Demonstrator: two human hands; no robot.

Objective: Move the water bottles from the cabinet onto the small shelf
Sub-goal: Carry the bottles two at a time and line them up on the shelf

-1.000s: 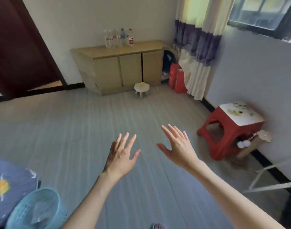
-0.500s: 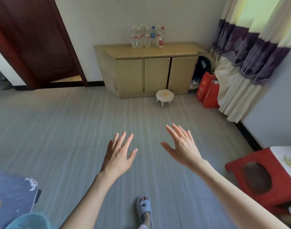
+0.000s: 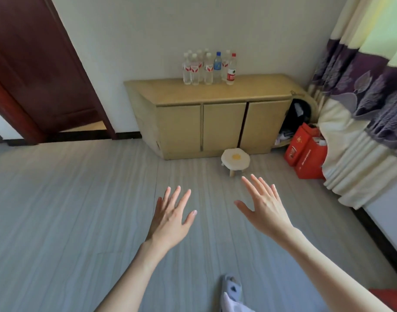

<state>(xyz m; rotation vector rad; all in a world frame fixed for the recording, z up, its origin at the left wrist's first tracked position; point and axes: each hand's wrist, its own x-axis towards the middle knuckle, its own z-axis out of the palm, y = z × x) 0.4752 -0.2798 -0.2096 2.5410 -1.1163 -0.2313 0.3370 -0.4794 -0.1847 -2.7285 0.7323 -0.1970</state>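
The left hand (image 3: 170, 219) and the right hand (image 3: 264, 206) are both raised in front of the person, above the grey striped floor (image 3: 69, 210); the fingers of each are straight and spread apart, and neither hand holds or touches anything. The clear plastic water bottles (image 3: 206, 68) stand upright in a tight group on the top of the low light-brown wooden cabinet (image 3: 215, 122), close to the white wall (image 3: 193, 25); most have red and white labels, one has a blue label and cap, one has a red cap. The three doors of the cabinet are closed; the hands are well apart from it. A small round white stool with a yellow centre (image 3: 235, 157) stands on the floor just in front of the cabinet; red paper bags (image 3: 305, 154) stand to the right of the cabinet, beside the cream and purple curtain (image 3: 362, 97). A dark red wooden door (image 3: 35, 64) is at the left.
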